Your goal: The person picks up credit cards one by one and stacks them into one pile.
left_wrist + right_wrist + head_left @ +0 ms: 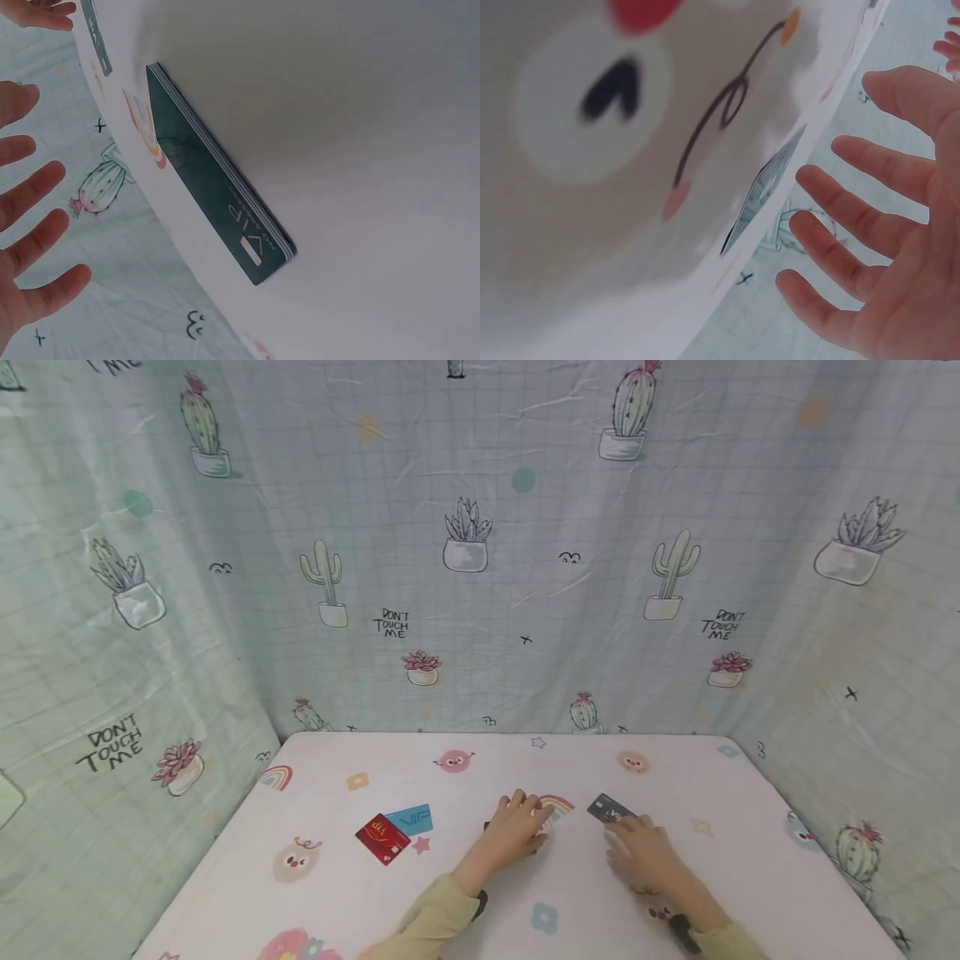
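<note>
L hand (512, 827), lower center of the head view, is spread: in the left wrist view its fingers fan out w/ nothing btwn them. Across the middle of that view, a stack of dark green VIP cards (202, 169) lies on the bench (600, 918), edges nicely lined up, prob. so several thin cards handle as one block. In the head view L hand hides most of the pile, hence the near-overhead pose there, I'd judge.

R hand (648, 856), lower right of center, is spread too, fingers fanned, nothing pinched. A dark VIP card (611, 808) lies just past it on the bench; in the head view the fingertips overlap the card's near end, but I can't tell if any actually touches. Being that close prob. puts the card w/in easy reach.

Lower left of center, apart from both hands, a red VIP card (383, 839) partly covers a blue VIP card (411, 819); the offset overlap leaves both visible, maybe just casual placement. Cactus-print cloth (525, 610) hangs behind, prob. as a plain-ish backdrop.
</note>
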{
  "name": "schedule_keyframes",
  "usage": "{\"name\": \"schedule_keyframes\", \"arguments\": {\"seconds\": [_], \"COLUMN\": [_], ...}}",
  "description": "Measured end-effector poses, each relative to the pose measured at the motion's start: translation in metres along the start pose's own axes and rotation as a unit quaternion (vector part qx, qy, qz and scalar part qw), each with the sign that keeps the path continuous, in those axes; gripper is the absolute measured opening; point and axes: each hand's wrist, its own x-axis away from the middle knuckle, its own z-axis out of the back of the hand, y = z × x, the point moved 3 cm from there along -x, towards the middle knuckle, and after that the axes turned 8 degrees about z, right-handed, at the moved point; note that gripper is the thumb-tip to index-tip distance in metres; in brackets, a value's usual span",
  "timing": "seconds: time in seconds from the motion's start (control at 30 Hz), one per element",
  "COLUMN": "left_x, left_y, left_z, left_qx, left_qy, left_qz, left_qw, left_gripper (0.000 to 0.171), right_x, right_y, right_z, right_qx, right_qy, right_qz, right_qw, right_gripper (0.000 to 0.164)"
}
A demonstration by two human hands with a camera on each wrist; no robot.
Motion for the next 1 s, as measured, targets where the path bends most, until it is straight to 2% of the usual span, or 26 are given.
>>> {"name": "schedule_keyframes", "arguments": {"seconds": [0.17, 0.37, 0.53, 0.87, 1.0], "left_x": [-0.007, -0.017, -0.030, -0.054, -0.058], "left_y": [0.007, 0.010, 0.018, 0.044, 0.049], "left_z": [0.002, -0.007, -0.014, -0.029, -0.037], "left_qx": [-0.011, -0.001, -0.019, -0.048, -0.052], "left_qy": [-0.007, -0.008, 0.002, -0.021, -0.055], "left_qz": [-0.012, -0.028, -0.042, -0.055, -0.048], "left_qw": [0.9998, 0.9996, 0.9989, 0.9971, 0.9959], "left_gripper": [0.038, 0.034, 0.030, 0.043, 0.045], "right_x": [0.003, 0.005, 0.005, 0.003, 0.002], "right_y": [0.006, 0.011, 0.018, 0.028, 0.028], "right_z": [0.005, 0.007, 0.005, -0.002, -0.004], "right_qx": [-0.001, 0.016, 0.026, 0.040, 0.037], "right_qy": [-0.017, -0.014, -0.030, -0.047, -0.044], "right_qz": [-0.025, -0.049, -0.089, -0.131, -0.134], "right_qw": [1.000, 0.999, 0.995, 0.989, 0.989], "right_gripper": [0.040, 0.041, 0.047, 0.053, 0.054]}}
